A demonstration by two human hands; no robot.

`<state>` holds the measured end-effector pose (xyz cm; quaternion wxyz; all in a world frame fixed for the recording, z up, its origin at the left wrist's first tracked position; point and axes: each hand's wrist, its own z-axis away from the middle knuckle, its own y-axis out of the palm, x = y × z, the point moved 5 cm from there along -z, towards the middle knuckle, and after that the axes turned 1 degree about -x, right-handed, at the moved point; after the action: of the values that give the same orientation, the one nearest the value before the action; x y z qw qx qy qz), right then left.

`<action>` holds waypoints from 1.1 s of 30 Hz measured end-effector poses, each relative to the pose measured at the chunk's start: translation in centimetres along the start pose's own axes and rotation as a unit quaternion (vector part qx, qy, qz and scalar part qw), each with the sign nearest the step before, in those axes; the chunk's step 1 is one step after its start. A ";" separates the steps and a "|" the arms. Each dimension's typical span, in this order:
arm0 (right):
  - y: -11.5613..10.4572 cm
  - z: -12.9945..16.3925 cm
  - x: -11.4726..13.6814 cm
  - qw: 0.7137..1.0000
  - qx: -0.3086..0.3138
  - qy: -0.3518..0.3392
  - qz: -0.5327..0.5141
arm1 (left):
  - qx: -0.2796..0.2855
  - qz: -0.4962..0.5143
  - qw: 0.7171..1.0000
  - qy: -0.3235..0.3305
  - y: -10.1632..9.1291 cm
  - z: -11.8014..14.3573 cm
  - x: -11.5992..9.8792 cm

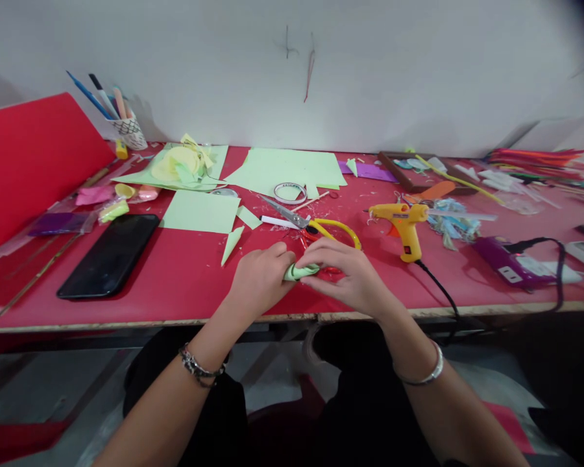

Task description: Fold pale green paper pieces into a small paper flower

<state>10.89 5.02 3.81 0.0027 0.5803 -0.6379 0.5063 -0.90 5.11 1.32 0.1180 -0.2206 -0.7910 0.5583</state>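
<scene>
Here | paper piece [300,272] | pale green, curled | pinched between fingers [328,255]

A black phone [109,256] lies on the red table [185,279], a patterned pen cup [129,132] standing by the wall [214,78]

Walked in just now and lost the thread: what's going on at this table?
A person at the red table is holding a small, curled piece of pale green paper between the left hand and the right hand. Just beyond the hands lie yellow-handled scissors, with flat green sheets farther back. A yellow glue gun lies off to the right, a black phone to the left.
</scene>
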 end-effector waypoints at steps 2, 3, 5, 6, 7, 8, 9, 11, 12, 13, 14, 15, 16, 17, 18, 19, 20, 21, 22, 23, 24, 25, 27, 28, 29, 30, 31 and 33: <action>0.2 0.0 0.0 1.000 -0.009 -0.003 0.008 | 0.004 -0.008 1.000 -0.006 0.0 0.0 0.1; 0.3 0.0 0.0 1.000 -0.014 -0.005 0.013 | 0.007 -0.012 1.000 -0.009 0.0 0.0 0.1; 0.4 0.0 0.1 0.999 -0.022 -0.009 0.025 | 0.012 -0.017 1.000 -0.011 0.0 -0.1 0.1; 0.5 0.1 0.1 0.999 -0.026 -0.011 0.030 | 0.012 -0.019 1.000 -0.012 0.0 -0.1 0.1; 0.6 0.1 0.1 0.999 -0.029 -0.012 0.034 | 0.011 -0.019 1.000 -0.014 0.0 -0.1 0.0; 0.7 0.1 0.1 0.999 -0.032 -0.011 0.037 | 0.010 -0.020 1.000 -0.016 0.0 -0.1 0.0; 0.8 0.1 0.1 0.999 -0.033 -0.008 0.040 | 0.009 -0.020 1.000 -0.020 0.0 -0.1 0.0; 1.0 0.1 0.1 0.998 -0.035 -0.001 0.044 | 0.013 -0.017 0.999 -0.034 0.1 0.0 0.1; 1.1 0.1 0.1 0.998 -0.037 0.002 0.045 | 0.017 -0.014 0.999 -0.043 0.1 0.0 0.2; 1.1 0.1 0.2 0.998 -0.039 0.003 0.045 | 0.022 -0.005 0.998 -0.052 0.2 0.0 0.3; 1.1 0.1 0.2 0.998 -0.042 0.000 0.040 | 0.027 0.010 0.998 -0.058 0.2 0.0 0.4; 1.0 0.1 0.3 0.999 -0.044 -0.004 0.029 | 0.030 0.032 0.997 -0.061 0.2 0.0 0.5; 0.9 0.1 0.3 0.999 -0.041 -0.005 0.011 | 0.032 0.061 0.996 -0.062 0.2 0.0 0.5; 0.8 0.1 0.3 0.999 -0.034 -0.002 -0.012 | 0.035 0.094 0.993 -0.060 0.2 0.0 0.6; 0.7 0.1 0.2 0.999 -0.025 0.004 -0.039 | 0.038 0.129 0.989 -0.055 0.2 0.0 0.5; 0.6 0.1 0.1 0.998 -0.015 0.012 -0.066 | 0.043 0.164 0.984 -0.049 0.2 0.0 0.5; 0.6 0.1 0.0 0.996 -0.003 0.022 -0.090 | 0.049 0.197 0.978 -0.041 0.2 0.0 0.4; 0.5 0.2 0.0 0.994 0.007 0.029 -0.109 | 0.056 0.228 0.971 -0.034 0.1 0.0 0.3; 0.4 0.2 -0.1 0.992 0.014 0.033 -0.122 | 0.066 0.256 0.964 -0.029 0.2 0.1 0.2; 0.4 0.3 -0.1 0.991 0.019 0.035 -0.128 | 0.077 0.279 0.957 -0.028 0.2 0.1 0.1; 0.4 0.3 -0.1 0.991 0.021 0.036 -0.127 | 0.087 0.296 0.951 -0.032 0.3 0.1 0.1; 0.4 0.2 -0.1 0.992 0.020 0.037 -0.119 | 0.096 0.307 0.946 -0.037 0.4 0.1 0.1; 0.4 0.2 -0.1 0.995 0.020 0.036 -0.092 | 0.111 0.313 0.942 -0.050 0.6 0.2 0.1; 0.4 0.1 -0.1 0.996 0.023 0.036 -0.080 | 0.115 0.311 0.942 -0.054 0.7 0.2 0.2; 0.5 0.1 -0.1 0.997 0.027 0.037 -0.069 | 0.117 0.307 0.943 -0.057 0.9 0.3 0.2; 0.6 0.1 -0.1 0.997 0.032 0.039 -0.061 | 0.119 0.302 0.944 -0.059 1.0 0.3 0.3; 0.7 0.0 -0.2 0.997 0.035 0.043 -0.055 | 0.120 0.297 0.945 -0.061 1.1 0.3 0.3; 0.8 0.0 -0.3 0.997 0.037 0.054 -0.042 | 0.117 0.286 0.949 -0.063 1.3 0.3 0.4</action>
<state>10.45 5.10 3.08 0.0371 0.5782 -0.5928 0.5594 -1.09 5.43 -0.03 -0.0722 -0.3866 -0.6297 0.6699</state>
